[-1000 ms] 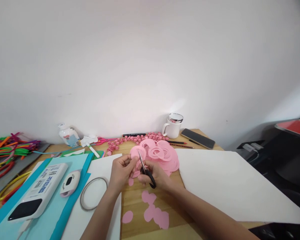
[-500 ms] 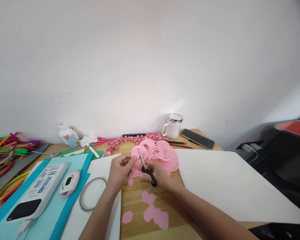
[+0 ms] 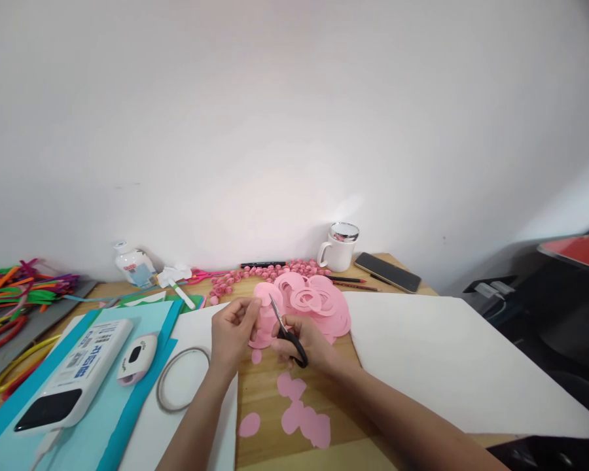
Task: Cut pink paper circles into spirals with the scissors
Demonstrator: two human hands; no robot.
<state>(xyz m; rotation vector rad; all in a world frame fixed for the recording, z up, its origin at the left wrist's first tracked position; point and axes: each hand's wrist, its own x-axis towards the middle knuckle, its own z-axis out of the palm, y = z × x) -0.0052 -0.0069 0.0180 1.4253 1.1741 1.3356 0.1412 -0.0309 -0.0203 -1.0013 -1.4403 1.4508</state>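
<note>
now left hand [image 3: 233,332]: one paper [image 3: 264,293]; right hand [image 3: 310,345]: one scissors [image 3: 290,338]

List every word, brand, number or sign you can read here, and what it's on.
None can be read with certainty.
White device with black panel: blue and dark print, too blurred.
White bottle: red lettering, too small and blurred.
Small white-and-pink device: tiny dark marks, unreadable.
</note>
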